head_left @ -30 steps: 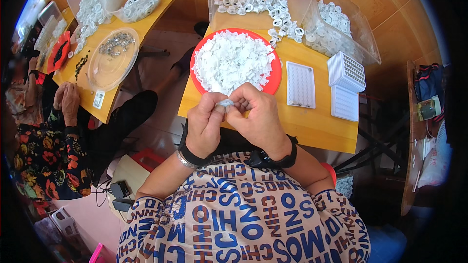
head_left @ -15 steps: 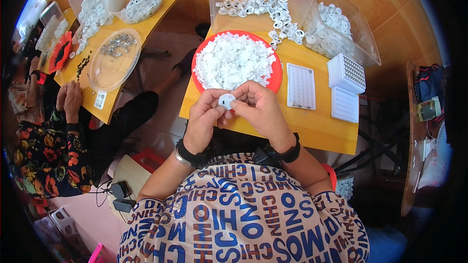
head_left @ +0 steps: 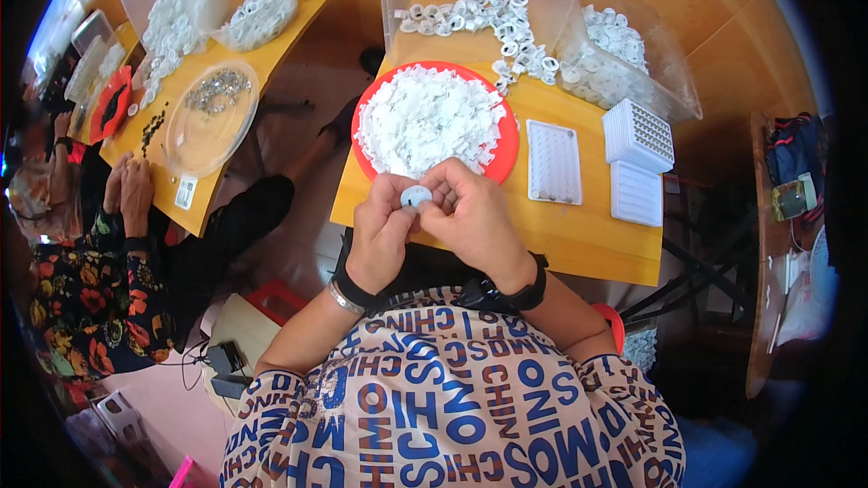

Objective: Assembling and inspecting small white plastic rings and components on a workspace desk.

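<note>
In the head view we see both hands meeting just in front of the body, over the near edge of a yellow surface (head_left: 579, 244). The left hand (head_left: 380, 237) and the right hand (head_left: 472, 221) together pinch a small white round piece (head_left: 416, 196) between their fingertips; each hand is closed around it, thumbs on top. The piece sits at the middle of the two hands, just at 6 o'clock from a red plate (head_left: 503, 155).

The red plate carries a heap of white flat pieces (head_left: 425, 119). At 3 o'clock from the plate lies a white tray (head_left: 553, 161) with rows of small holes, and further at 3 o'clock we see a stack of white grid trays (head_left: 637, 136). At 12 o'clock from the plate a row of white rings (head_left: 470, 16) lies on the surface, and at 2 o'clock a clear plastic box (head_left: 615, 63) holds more white parts.

We wear a dark band on the left wrist and a black watch (head_left: 515, 294) on the right wrist.

At 9 o'clock stands a second yellow surface (head_left: 298, 18) with a clear round lid (head_left: 210, 117) and a clear tub (head_left: 258, 14) of white rings. Another person's hands (head_left: 131, 194) rest at its near edge.
</note>
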Available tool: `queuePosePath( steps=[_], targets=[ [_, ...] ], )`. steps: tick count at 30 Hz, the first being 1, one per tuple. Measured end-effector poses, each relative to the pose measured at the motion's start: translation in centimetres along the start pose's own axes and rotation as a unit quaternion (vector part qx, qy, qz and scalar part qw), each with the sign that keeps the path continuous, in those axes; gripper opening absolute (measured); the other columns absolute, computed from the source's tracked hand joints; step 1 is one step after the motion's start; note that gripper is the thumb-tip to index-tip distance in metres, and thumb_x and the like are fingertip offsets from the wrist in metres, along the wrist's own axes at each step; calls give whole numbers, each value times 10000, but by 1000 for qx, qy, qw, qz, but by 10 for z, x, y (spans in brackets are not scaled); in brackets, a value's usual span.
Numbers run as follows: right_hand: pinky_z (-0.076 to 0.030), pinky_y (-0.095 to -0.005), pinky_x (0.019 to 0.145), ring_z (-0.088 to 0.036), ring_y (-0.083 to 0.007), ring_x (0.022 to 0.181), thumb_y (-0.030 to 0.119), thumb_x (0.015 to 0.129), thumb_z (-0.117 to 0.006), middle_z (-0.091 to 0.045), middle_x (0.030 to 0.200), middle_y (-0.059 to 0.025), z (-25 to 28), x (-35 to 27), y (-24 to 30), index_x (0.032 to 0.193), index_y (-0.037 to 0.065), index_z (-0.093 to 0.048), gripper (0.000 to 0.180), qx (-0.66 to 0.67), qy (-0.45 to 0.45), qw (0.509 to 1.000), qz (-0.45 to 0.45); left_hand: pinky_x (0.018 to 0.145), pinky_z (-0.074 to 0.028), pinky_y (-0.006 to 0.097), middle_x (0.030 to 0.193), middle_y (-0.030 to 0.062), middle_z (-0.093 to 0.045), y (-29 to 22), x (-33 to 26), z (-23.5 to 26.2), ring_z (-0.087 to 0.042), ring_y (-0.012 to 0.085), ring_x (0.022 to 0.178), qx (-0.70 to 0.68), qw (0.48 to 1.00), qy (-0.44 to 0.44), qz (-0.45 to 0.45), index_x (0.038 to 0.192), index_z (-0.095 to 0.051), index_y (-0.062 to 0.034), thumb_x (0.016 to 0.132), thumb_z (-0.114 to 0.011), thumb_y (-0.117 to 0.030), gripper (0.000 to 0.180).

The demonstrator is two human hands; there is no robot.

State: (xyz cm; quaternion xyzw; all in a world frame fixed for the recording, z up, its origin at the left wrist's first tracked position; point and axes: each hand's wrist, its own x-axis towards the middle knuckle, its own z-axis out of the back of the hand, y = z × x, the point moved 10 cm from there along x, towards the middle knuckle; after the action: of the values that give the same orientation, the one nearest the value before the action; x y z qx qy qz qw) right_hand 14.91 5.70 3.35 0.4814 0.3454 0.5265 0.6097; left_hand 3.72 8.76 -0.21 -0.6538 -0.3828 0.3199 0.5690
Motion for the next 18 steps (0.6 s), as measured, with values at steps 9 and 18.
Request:
queuePosePath(
  steps=[9, 18],
  targets=[
    [-478, -368, 557, -632, -300, 620, 51, 753, -639, -607, 665, -160, -4, -6, 11, 864, 19, -536, 155, -20, 13, 998, 54, 599, -473, 308, 728, 130, -625, -26, -13, 3, -618, 218, 637, 204, 967, -31, -152, 989, -545, 24, 839, -487, -10, 164],
    [-482, -305, 583, -623, -169, 627, 59, 771, -645, -622, 675, -103, 25, 1, 1, 855, 12, -564, 126, 9, 6, 999, 49, 563, -451, 280, 674, 92, -599, -21, -10, 3, -584, 168, 600, 199, 973, -16, -119, 1067, -547, 12, 878, -474, -40, 209]
  ],
)
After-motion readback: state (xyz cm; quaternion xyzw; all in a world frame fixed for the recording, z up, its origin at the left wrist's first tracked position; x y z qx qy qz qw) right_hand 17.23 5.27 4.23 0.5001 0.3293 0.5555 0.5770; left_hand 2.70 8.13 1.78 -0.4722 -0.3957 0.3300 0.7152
